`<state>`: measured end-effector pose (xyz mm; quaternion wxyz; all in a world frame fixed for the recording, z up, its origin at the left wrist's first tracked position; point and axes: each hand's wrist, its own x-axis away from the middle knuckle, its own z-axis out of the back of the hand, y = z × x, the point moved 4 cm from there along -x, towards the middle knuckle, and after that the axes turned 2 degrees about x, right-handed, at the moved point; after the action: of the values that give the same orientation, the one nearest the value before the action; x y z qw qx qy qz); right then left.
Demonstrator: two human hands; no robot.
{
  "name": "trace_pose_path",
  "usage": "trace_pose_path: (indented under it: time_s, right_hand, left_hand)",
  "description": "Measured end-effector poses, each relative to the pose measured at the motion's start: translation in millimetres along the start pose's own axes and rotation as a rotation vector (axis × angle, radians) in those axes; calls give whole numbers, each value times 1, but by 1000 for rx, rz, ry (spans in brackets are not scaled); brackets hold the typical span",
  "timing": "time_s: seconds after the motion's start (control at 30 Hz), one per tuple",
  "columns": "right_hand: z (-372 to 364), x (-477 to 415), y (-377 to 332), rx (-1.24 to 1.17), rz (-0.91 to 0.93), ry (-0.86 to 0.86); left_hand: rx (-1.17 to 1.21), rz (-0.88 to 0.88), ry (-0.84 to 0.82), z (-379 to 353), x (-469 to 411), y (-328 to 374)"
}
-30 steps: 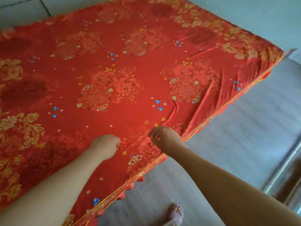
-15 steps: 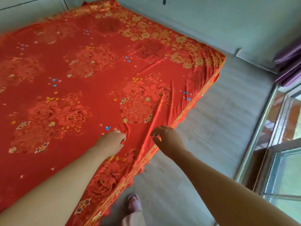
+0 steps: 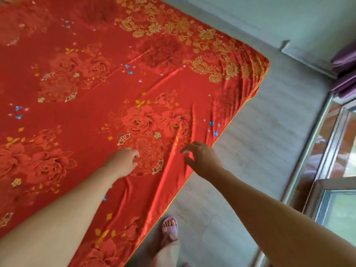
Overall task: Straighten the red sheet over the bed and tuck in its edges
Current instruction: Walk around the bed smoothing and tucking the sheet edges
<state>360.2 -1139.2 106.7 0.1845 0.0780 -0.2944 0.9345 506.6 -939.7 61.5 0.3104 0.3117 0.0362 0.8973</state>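
Bare arms; a pink slipper (image 3: 170,227), pale trousers (image 3: 165,255)

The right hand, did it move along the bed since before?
Yes. The right hand has opened and moved along the red sheet edge toward its far corner.

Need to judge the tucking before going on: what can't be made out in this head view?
- Bed under the red sheet: fully covered.
- Tuck along the near edge: hangs out of sight below the bed side.
- Sheet's left part: cut off by the frame.
- Left hand grip: fingers curled, blurred.
- Right hand: motion-blurred, contact unclear.
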Motion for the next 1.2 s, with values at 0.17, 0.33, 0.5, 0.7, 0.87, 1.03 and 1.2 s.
trace_pose_path:
  time_s: [0.17, 0.33, 0.5, 0.7, 0.87, 1.03, 1.2]
  right_hand:
    - [74, -25, 55, -29, -75, 120]
    - [165, -55, 137, -21, -88, 203]
    - [273, -95, 229, 19, -78, 243]
    - [382, -140, 303, 38, -66, 261]
    - [449, -203, 344, 62, 10, 237]
    - [501, -279, 380, 75, 39, 206]
    - [557, -356, 412, 46, 66, 171]
  left_hand:
    - [100, -66, 62, 53, -56, 89]
    - [111, -181, 110, 106, -125, 213]
    - [112, -168, 115, 150, -198, 320]
    - [148, -210, 128, 181, -261, 439]
    - [81, -196, 66, 211, -322, 488]
    - [89, -131, 58, 250, -394, 512]
    - [278, -42, 152, 300, -467, 553]
